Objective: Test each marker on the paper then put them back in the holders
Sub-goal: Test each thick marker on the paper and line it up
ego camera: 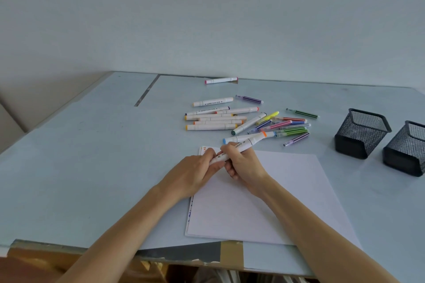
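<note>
A white marker with an orange end (239, 148) is held by both hands in the middle of the frame, over the upper left corner of the paper (259, 193). The right hand (243, 163) is curled round the middle of the barrel, and the fingers of the left hand (197, 173) are pinched on its lower end; whether a cap is there cannot be told. An orange mark is seen on the corner of the paper, just beside the hands. The paper is laid on a pale blue surface (92, 156). Above the hands, a loose pile of markers (243, 120) is spread, white thick ones at the left and thin coloured ones at the right. One pink-ended marker (221, 80) is lying apart, near the far edge. Two black mesh holders (361, 133) are standing at the right of the frame, close together.
</note>
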